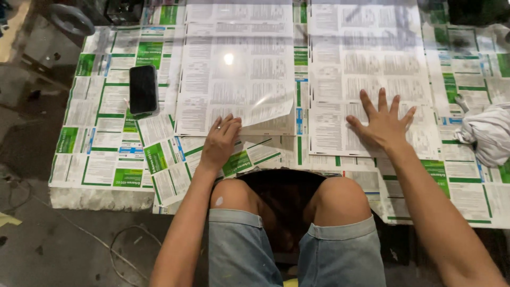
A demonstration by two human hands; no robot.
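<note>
We note the left hand point(220, 142) with its grip pinched on the lifted corner of a glossy printed sheet point(236, 79), peeling it off the bench point(101, 159). The right hand point(382, 125) lies flat, fingers spread, holding nothing, pinning the neighbouring sheet point(366, 69) steady.

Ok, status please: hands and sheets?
Left hand pinching left sheet at its lifted bottom edge. Right hand flat, fingers spread, on right sheet. Phone lies clear, left.

A black smartphone point(143, 89) lies face up on the worktop point(101, 165), which is papered over with green-and-white printed leaflets. A crumpled white cloth point(489, 134) sits at its right edge. A thin cable point(114, 244) loops on the grey floor.
</note>
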